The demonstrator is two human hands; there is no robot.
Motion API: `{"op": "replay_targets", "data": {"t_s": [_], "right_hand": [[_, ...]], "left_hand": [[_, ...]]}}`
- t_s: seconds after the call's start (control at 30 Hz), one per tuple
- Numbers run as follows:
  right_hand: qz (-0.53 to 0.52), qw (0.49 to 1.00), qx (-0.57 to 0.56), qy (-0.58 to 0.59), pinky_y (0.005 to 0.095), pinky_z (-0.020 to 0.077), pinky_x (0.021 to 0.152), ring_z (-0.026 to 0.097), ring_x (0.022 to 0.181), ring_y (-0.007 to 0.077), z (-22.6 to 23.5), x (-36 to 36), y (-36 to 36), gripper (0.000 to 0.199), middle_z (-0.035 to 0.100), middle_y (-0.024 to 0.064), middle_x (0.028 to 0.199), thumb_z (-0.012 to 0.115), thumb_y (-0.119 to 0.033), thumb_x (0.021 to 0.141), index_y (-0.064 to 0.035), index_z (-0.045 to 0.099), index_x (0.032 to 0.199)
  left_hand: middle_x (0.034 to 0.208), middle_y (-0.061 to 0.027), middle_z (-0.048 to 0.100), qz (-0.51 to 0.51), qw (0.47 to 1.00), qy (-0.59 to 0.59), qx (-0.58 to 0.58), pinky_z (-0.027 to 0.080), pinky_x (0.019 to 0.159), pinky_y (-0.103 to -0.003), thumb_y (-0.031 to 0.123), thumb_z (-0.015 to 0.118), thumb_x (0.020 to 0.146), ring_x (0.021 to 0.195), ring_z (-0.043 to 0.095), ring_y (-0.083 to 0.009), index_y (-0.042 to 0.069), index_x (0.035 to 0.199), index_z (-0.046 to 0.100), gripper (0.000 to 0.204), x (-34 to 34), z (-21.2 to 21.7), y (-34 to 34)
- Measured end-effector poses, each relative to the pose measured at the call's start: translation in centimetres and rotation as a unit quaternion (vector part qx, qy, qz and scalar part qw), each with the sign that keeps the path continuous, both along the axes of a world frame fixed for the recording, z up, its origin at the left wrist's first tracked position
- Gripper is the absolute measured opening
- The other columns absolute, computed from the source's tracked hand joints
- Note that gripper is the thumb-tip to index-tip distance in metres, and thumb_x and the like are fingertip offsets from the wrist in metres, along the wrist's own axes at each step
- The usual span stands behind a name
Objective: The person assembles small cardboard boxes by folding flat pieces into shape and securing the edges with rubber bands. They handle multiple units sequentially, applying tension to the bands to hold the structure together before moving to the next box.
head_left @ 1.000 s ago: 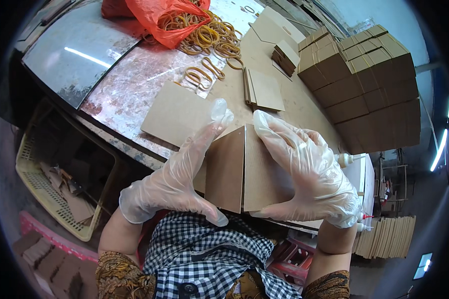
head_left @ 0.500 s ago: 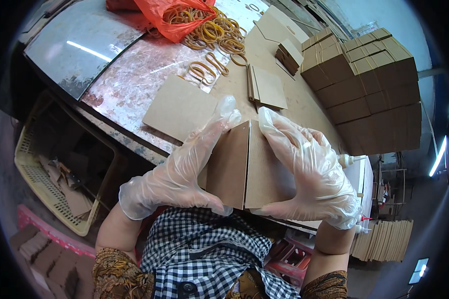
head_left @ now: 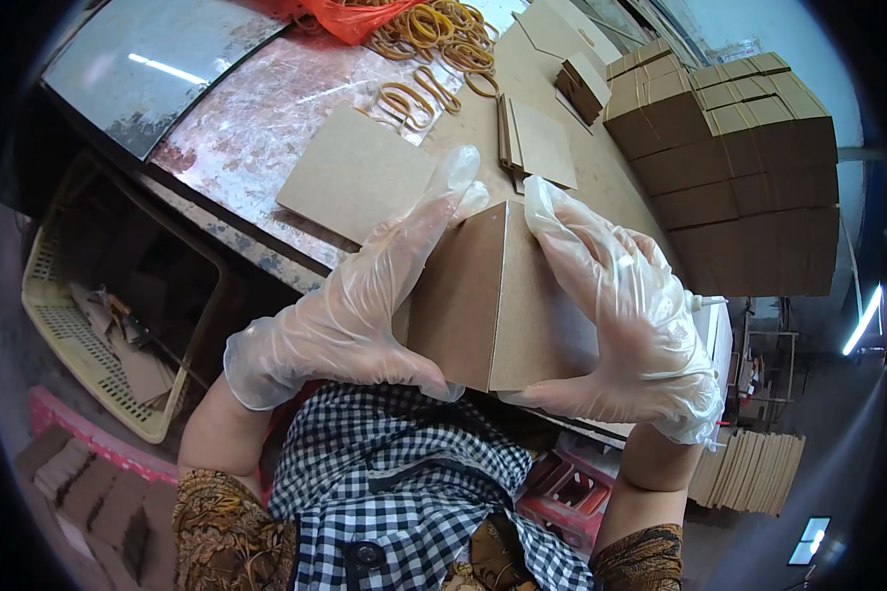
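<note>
Between my hands is a box-like piece of brown fibreboard (head_left: 458,305), its two visible faces meeting along an upright edge turned toward me. My left hand (head_left: 360,315), in a clear plastic glove, grips the left face, with the thumb at its lower corner and the fingers at the far end. On the other face, my gloved right hand (head_left: 626,325) presses with fingers at the top and thumb near the bottom corner. The underside and back of the piece are hidden. A flat square board (head_left: 355,177) lies on the table just beyond my left hand.
Rubber bands (head_left: 434,39) spill from a red plastic bag (head_left: 360,18). Small boards (head_left: 542,148) lie stacked beyond my hands. Strapped brown boxes (head_left: 729,187) rise at the right, near a white nozzle (head_left: 705,301). A yellow basket (head_left: 148,419) stands at lower left.
The dark gap between the two faces has closed to a thin pale line. Both hands and the piece sit slightly higher in view.
</note>
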State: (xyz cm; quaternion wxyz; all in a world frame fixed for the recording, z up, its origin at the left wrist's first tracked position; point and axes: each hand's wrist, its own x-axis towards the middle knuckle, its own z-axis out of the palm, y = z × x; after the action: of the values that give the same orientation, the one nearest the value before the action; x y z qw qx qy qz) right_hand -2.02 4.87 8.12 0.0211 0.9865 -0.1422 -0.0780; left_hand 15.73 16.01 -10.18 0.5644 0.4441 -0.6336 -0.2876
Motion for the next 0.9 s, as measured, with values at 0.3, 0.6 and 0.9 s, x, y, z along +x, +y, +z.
{"op": "replay_targets", "data": {"t_s": [0.3, 0.6, 0.9], "right_hand": [[0.028, 0.999, -0.025, -0.032, 0.0471, 0.0371, 0.108, 0.054, 0.127, 0.0404, -0.29, 0.14, 0.13, 0.102, 0.057, 0.0223, 0.136, 0.075, -0.069, 0.064, -0.0005, 0.055, 0.137], [0.029, 0.999, -0.024, -0.022, 0.0474, 0.0378, 0.107, 0.054, 0.125, 0.0411, -0.38, 0.19, 0.04, 0.102, 0.056, 0.0244, 0.137, 0.074, -0.071, 0.064, 0.0002, 0.057, 0.136], [0.039, 0.998, -0.039, -0.019, 0.0476, 0.0383, 0.106, 0.055, 0.122, 0.0423, -0.67, 0.1, -0.04, 0.106, 0.055, 0.0245, 0.137, 0.073, -0.073, 0.062, 0.0006, 0.056, 0.137]], "left_hand": [[0.158, -0.0182, 0.03, 0.016, 0.999, -0.038, 0.006, 0.02, 0.121, -0.043, 0.05, 0.093, 0.051, 0.149, 0.025, -0.032, 0.006, 0.159, 0.006, 0.146, 0.0, -0.09, -0.11], [0.159, -0.0175, 0.027, 0.013, 0.999, -0.04, 0.01, 0.02, 0.122, -0.043, 0.049, 0.093, 0.052, 0.15, 0.023, -0.0311, 0.005, 0.159, 0.01, 0.142, -0.03, -0.11, -0.11], [0.158, -0.0177, 0.029, 0.009, 0.999, -0.032, -0.004, 0.02, 0.122, -0.041, 0.051, 0.092, 0.052, 0.149, 0.024, -0.0307, 0.005, 0.158, 0.014, 0.14, -0.09, -0.19, -0.15]]}}
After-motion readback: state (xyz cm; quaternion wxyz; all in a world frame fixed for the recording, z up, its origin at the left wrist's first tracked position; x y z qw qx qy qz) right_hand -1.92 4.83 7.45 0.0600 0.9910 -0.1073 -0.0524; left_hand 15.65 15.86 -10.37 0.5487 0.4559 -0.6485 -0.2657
